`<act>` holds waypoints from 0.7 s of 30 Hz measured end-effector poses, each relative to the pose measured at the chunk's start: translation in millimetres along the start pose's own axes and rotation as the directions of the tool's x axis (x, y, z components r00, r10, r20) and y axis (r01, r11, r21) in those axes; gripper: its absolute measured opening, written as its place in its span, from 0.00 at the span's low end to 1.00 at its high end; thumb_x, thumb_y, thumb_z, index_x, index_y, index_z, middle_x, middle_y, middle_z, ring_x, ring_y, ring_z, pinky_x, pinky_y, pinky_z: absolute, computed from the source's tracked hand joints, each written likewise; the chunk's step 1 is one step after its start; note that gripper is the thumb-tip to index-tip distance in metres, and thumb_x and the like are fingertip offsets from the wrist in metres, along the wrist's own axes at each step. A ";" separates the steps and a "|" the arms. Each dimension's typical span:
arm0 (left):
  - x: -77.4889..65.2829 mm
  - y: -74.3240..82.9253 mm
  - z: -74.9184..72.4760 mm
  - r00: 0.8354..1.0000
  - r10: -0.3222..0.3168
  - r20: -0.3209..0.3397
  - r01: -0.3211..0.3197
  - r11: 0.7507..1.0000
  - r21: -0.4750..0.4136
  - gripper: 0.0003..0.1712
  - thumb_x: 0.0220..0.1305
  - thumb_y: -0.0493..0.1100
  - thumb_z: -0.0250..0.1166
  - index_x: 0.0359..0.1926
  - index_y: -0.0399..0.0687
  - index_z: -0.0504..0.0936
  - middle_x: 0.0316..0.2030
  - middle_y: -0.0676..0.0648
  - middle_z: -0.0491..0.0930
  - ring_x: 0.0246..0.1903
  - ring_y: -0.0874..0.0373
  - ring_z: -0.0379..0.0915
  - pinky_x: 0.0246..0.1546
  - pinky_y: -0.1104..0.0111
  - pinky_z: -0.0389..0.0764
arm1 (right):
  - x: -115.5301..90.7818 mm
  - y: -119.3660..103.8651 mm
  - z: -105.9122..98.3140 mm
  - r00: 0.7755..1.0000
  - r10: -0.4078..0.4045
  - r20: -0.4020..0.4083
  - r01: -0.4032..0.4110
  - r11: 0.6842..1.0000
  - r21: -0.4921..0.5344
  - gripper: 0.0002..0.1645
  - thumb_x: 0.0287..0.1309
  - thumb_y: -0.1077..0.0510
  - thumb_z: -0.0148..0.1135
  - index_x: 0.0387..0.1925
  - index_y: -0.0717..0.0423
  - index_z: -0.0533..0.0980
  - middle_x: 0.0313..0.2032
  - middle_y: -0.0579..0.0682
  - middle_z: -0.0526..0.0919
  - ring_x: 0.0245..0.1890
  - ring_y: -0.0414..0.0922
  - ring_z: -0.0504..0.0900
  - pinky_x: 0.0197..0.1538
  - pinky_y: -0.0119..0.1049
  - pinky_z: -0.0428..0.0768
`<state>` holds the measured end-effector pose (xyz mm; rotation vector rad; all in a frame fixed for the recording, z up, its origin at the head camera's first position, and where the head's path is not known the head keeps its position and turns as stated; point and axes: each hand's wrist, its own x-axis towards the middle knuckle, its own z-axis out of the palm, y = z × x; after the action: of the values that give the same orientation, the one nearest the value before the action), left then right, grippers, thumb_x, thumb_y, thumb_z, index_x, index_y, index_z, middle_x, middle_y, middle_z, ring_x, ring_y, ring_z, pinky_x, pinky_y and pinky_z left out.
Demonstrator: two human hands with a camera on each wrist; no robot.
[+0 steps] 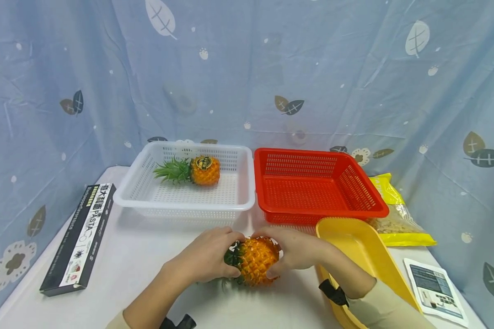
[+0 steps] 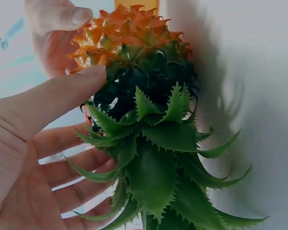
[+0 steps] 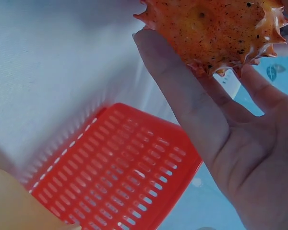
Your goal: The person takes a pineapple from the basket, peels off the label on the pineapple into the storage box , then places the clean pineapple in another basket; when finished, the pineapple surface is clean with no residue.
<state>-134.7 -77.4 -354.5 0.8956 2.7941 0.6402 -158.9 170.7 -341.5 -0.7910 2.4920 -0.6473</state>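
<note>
A toy-like pineapple [image 1: 258, 262] with a shiny orange body and dark green near the crown is between both hands, low over the white table. My left hand [image 1: 207, 257] grips its crown end; in the left wrist view the thumb presses the dark green part and the fingers spread behind the leaves [image 2: 151, 177]. At the base end my right hand [image 1: 298, 249] holds the orange body, its thumb and fingers around the edge of the base [image 3: 206, 28]. The crown is mostly hidden under the left hand in the head view.
A white basket [image 1: 183, 204] with another pineapple [image 1: 206, 172] stands at the back left. Beside it is a red basket [image 1: 321, 212], then a yellow tray [image 1: 389, 269] under the right forearm. A pasta box [image 1: 78, 240], a yellow bag [image 1: 407, 239] and a white packet [image 1: 435, 292] lie at the sides.
</note>
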 end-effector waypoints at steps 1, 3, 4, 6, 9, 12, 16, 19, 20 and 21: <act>-0.1 0.3 -0.3 1.000 0.006 -0.003 -0.006 1.000 0.007 0.38 0.49 0.51 0.83 0.61 0.48 0.81 0.50 0.48 0.82 0.50 0.49 0.80 0.57 0.51 0.81 | 0.1 -0.3 0.2 1.000 0.000 -0.004 0.000 1.000 -0.002 0.44 0.47 0.51 0.82 0.66 0.41 0.72 0.59 0.42 0.79 0.58 0.45 0.76 0.63 0.53 0.79; -0.3 1.0 -0.7 1.000 0.017 -0.007 -0.016 1.000 0.025 0.37 0.49 0.52 0.83 0.60 0.49 0.82 0.50 0.48 0.82 0.49 0.50 0.80 0.55 0.52 0.81 | 0.6 -0.9 0.6 1.000 -0.004 -0.011 0.004 1.000 -0.005 0.43 0.45 0.52 0.82 0.64 0.41 0.72 0.58 0.41 0.80 0.56 0.45 0.77 0.62 0.51 0.79; -0.3 1.2 -0.8 1.000 0.025 -0.011 -0.024 0.999 0.038 0.37 0.49 0.52 0.83 0.60 0.49 0.82 0.50 0.48 0.82 0.49 0.50 0.80 0.54 0.52 0.82 | 0.6 -1.2 0.8 1.000 -0.011 -0.016 0.010 1.000 -0.007 0.43 0.45 0.52 0.82 0.63 0.41 0.72 0.57 0.41 0.80 0.56 0.44 0.77 0.61 0.51 0.80; -0.3 1.6 -0.7 0.999 0.036 -0.015 -0.035 0.998 0.058 0.37 0.48 0.52 0.83 0.59 0.49 0.82 0.50 0.48 0.82 0.48 0.50 0.80 0.53 0.52 0.82 | 0.8 -1.6 1.3 0.999 -0.021 -0.026 0.021 1.000 -0.005 0.42 0.43 0.52 0.82 0.62 0.42 0.73 0.56 0.41 0.80 0.54 0.44 0.78 0.59 0.49 0.81; -0.5 1.4 -1.4 0.999 0.044 -0.021 -0.043 0.996 0.078 0.37 0.48 0.53 0.83 0.59 0.49 0.82 0.49 0.49 0.82 0.47 0.50 0.80 0.51 0.52 0.82 | 0.9 -1.8 1.2 0.999 -0.023 -0.029 0.023 1.000 0.003 0.42 0.43 0.51 0.82 0.61 0.41 0.73 0.55 0.41 0.80 0.53 0.43 0.78 0.58 0.46 0.81; -1.2 1.4 -2.3 0.998 0.052 -0.025 -0.050 0.995 0.084 0.37 0.49 0.54 0.82 0.60 0.49 0.82 0.49 0.50 0.81 0.47 0.51 0.79 0.51 0.52 0.82 | -0.2 -0.8 0.2 0.999 -0.024 -0.027 0.024 1.000 0.013 0.42 0.44 0.50 0.81 0.62 0.42 0.72 0.55 0.41 0.80 0.53 0.42 0.78 0.57 0.46 0.82; -4.5 1.1 -5.5 0.998 0.051 -0.035 -0.050 0.998 0.029 0.35 0.52 0.52 0.81 0.60 0.49 0.83 0.51 0.50 0.81 0.49 0.52 0.78 0.52 0.53 0.81 | -2.7 0.8 -3.1 0.999 -0.028 -0.022 0.029 0.999 0.022 0.42 0.45 0.50 0.81 0.63 0.43 0.73 0.54 0.41 0.80 0.52 0.43 0.78 0.57 0.47 0.83; -7.5 -0.5 -9.6 0.997 0.045 -0.059 -0.048 0.998 -0.050 0.32 0.54 0.50 0.80 0.60 0.48 0.83 0.53 0.50 0.81 0.52 0.53 0.78 0.55 0.53 0.81 | -4.5 2.5 -6.0 1.000 -0.023 -0.008 0.023 0.998 0.052 0.41 0.45 0.49 0.81 0.61 0.43 0.73 0.53 0.41 0.80 0.52 0.44 0.78 0.55 0.47 0.83; -8.6 -1.3 -11.2 0.997 0.042 -0.070 -0.048 0.996 -0.074 0.31 0.55 0.49 0.80 0.60 0.48 0.83 0.53 0.50 0.81 0.53 0.53 0.77 0.55 0.53 0.82 | -4.8 3.3 -6.6 1.000 -0.023 -0.006 0.023 0.998 0.063 0.40 0.45 0.49 0.80 0.60 0.43 0.73 0.52 0.42 0.80 0.51 0.44 0.78 0.55 0.47 0.83; -9.4 -2.3 -12.8 0.996 0.042 -0.081 -0.049 0.995 -0.089 0.30 0.56 0.49 0.79 0.59 0.49 0.83 0.54 0.50 0.80 0.54 0.53 0.77 0.56 0.53 0.81 | -5.2 4.0 -7.0 1.000 -0.024 -0.005 0.025 0.997 0.073 0.40 0.45 0.49 0.81 0.60 0.44 0.73 0.52 0.42 0.80 0.51 0.45 0.78 0.54 0.47 0.83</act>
<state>-131.6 -89.0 -344.0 0.9381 2.7948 0.8201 -160.5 178.9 -336.8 -0.7950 2.4509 -0.7450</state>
